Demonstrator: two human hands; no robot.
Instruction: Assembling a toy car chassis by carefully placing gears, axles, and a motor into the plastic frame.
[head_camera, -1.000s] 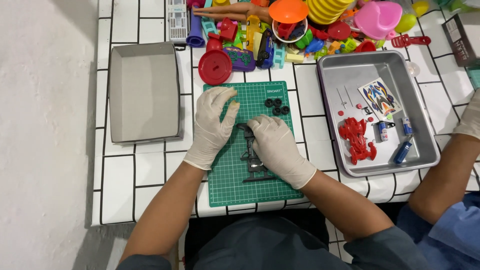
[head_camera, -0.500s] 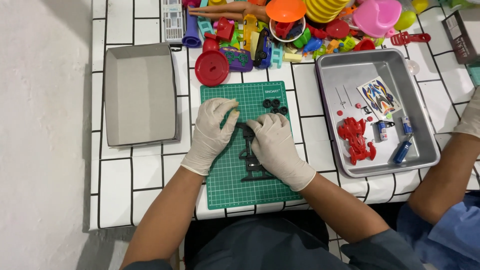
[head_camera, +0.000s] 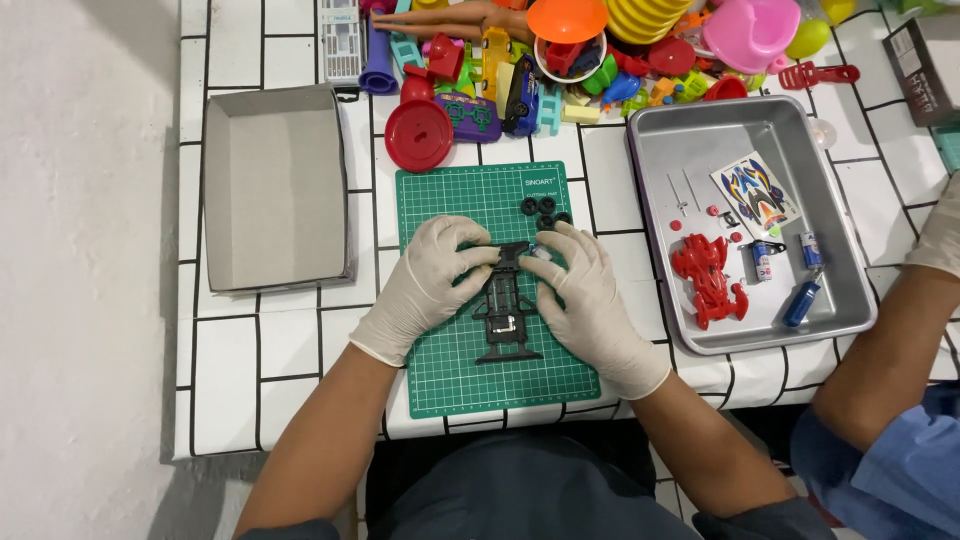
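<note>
A black toy car chassis (head_camera: 508, 312) lies on a green cutting mat (head_camera: 495, 375). My left hand (head_camera: 428, 280), in a pale glove, grips the chassis's front end from the left. My right hand (head_camera: 585, 295), also gloved, pinches the same end from the right. Several small black wheels (head_camera: 543, 208) sit on the mat just beyond my fingers. To the right stands a metal tray (head_camera: 850, 290) holding a red car body (head_camera: 705, 277), a sticker sheet (head_camera: 757, 192), small batteries (head_camera: 763, 260) and tiny red parts.
An empty grey tray (head_camera: 275, 185) sits at the left. A pile of colourful plastic toys (head_camera: 560, 60), with a red round lid (head_camera: 419, 135), fills the back of the tiled table. Another person's gloved hand and arm (head_camera: 905, 320) reach in at the right edge.
Both hands stay on the chassis front with only slight finger shifts. The view has drifted a little.
</note>
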